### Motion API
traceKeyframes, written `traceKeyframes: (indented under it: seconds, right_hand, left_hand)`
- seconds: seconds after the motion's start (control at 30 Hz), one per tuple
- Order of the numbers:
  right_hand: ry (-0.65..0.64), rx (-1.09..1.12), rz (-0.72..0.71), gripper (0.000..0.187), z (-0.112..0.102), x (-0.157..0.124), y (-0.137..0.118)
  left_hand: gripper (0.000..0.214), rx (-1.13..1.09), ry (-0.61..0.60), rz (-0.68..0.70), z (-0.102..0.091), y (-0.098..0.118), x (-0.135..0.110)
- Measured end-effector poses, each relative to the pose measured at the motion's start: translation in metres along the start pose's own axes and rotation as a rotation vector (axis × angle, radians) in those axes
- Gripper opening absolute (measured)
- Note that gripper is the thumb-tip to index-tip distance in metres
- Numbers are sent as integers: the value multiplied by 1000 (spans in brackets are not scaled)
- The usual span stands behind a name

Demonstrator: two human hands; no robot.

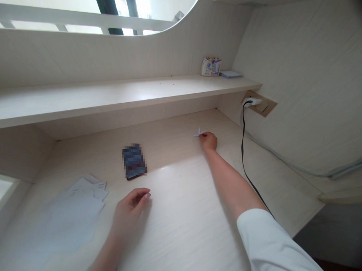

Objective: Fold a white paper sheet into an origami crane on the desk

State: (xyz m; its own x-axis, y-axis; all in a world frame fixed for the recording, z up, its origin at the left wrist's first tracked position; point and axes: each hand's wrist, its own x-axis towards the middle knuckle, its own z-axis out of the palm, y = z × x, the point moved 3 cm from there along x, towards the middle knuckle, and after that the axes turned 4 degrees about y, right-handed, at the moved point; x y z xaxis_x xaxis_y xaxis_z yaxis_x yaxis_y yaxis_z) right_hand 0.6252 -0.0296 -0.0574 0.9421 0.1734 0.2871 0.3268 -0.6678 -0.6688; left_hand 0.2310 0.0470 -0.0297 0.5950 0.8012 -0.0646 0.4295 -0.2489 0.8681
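Observation:
On the desk's far part, my right hand [209, 141] pinches a small white paper crane [198, 133], a folded shape with pointed tips; the fingers hide part of it. My left hand [133, 203] rests low over the desk's near half, its fingers curled and thumb tip close to the index fingertip, with nothing visible between them. A phone [134, 161], its screen blurred out, lies just beyond the left hand. Left of that hand are several loose white paper sheets [72, 214], overlapping, with smaller pieces at their far end.
A raised shelf [125, 94] runs along the back, bearing a small printed packet [210, 67] and a flat bluish stack [231, 74]. From a wall socket [264, 106] at the right, a black cord [243, 142] drops past my right forearm. A mirror [69, 18] hangs above.

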Motion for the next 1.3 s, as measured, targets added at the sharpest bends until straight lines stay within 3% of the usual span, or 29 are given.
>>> traceKeyframes:
  seconds: [0.6, 0.83, 1.0, 1.2, 1.3]
  right_hand:
    - [6, 42, -14, 25, -2, -3, -2]
    - [11, 133, -33, 27, -19, -23, -4]
    - [-73, 224, -90, 23, -35, -86, -19]
    - [-458, 437, -307, 21, -44, -203, -70]
    - [-588, 458, -334, 20, -43, -243, -94]
  left_hand:
    - [30, 21, 0, -5, -1, 1, 0]
    - [29, -15, -2, 48, 0, -2, -1]
    - [29, -19, 6, 69, 0, -1, -4]
    - [29, -4, 61, 123, 0, 3, -5]
    - [28, -35, 94, 109, -4, -3, -4]
